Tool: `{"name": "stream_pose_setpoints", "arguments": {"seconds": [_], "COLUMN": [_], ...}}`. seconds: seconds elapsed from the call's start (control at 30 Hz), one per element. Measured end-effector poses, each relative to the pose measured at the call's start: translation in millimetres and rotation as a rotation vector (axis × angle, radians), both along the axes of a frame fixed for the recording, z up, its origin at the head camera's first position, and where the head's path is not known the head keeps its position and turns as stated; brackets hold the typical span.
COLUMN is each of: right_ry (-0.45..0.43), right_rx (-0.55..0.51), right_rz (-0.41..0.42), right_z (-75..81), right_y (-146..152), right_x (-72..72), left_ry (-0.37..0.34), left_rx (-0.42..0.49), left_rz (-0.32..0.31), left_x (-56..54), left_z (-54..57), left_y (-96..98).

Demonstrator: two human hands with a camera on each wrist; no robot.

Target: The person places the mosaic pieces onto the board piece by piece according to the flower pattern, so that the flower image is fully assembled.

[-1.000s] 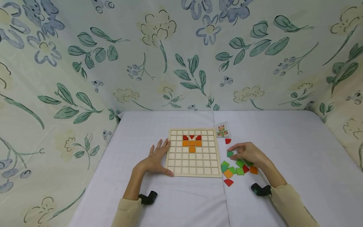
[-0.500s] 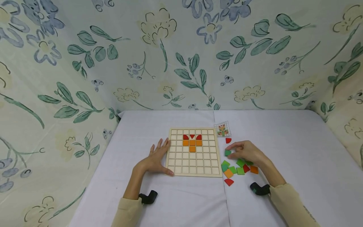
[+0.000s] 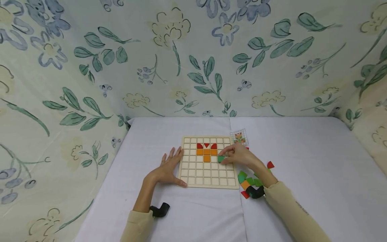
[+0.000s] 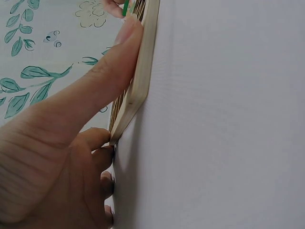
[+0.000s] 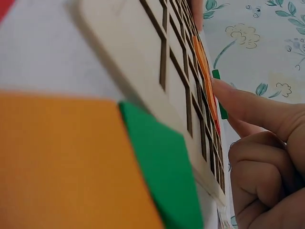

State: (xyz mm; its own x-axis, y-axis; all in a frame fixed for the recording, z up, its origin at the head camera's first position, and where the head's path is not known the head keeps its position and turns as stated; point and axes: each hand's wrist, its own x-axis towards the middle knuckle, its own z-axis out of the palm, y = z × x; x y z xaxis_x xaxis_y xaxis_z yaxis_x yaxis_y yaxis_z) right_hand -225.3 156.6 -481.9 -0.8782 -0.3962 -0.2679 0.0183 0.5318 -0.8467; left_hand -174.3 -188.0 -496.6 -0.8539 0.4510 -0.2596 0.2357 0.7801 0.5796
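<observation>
In the head view my right hand (image 3: 240, 155) pinches a green tile (image 3: 221, 159) between thumb and fingertips. The tile is over the wooden grid board (image 3: 193, 173), just right of the lowest orange tile (image 3: 207, 158); whether it touches the board I cannot tell. The right wrist view shows this green tile (image 5: 223, 109) edge-on at the fingertips, the other fingers curled in. My left hand (image 3: 164, 172) rests spread at the board's left side, thumb on the front left corner. Red and orange tiles sit in the board's upper middle squares.
A small pattern card (image 3: 240, 137) lies at the board's back right corner. Loose green, orange and red tiles are scattered right of the board, partly hidden under the right forearm. A red tile (image 3: 270, 164) lies farther right. White cloth (image 3: 317, 161) covers the table.
My right hand has carried the green tile leftward from beside the tile pile to over the board. A red tile now lies farther right and back. The left hand stays put.
</observation>
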Motion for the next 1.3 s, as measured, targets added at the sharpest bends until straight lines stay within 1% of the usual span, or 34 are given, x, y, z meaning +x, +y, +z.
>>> {"name": "stream_pose_setpoints", "arguments": {"seconds": [0.07,0.2,0.4,0.57,0.87,1.13,1.3], "right_ry": [0.027,0.036,0.043,0.035,0.015,0.004,0.016], "right_rx": [-0.003,-0.014,-0.01,-0.022,-0.028,-0.032,-0.041], "right_rz": [0.019,0.028,0.022,0.008,-0.015,-0.015,-0.013], "right_z": [-3.0,-5.2,-3.7,-3.5,-4.7,-7.3,-7.0], "right_y": [-6,-13,-16,-17,-21,-25,-24], "right_x": [-3.2,-5.4,-4.2,-3.5,-4.8,-5.2,-4.3], "left_ry": [0.002,0.012,0.009,0.011,0.016,0.018,0.025], "left_rx": [0.001,-0.002,-0.028,-0.038,-0.024,-0.019,-0.015], "left_rz": [-0.003,-0.011,-0.008,-0.001,-0.005,-0.004,-0.004], "left_x": [0.0,0.0,0.1,-0.1,-0.1,-0.3,0.5], "left_z": [-1.2,-1.9,2.9,2.6,1.7,0.1,0.2], "left_y": [0.9,2.5,4.3,3.9,2.2,0.9,0.7]}}
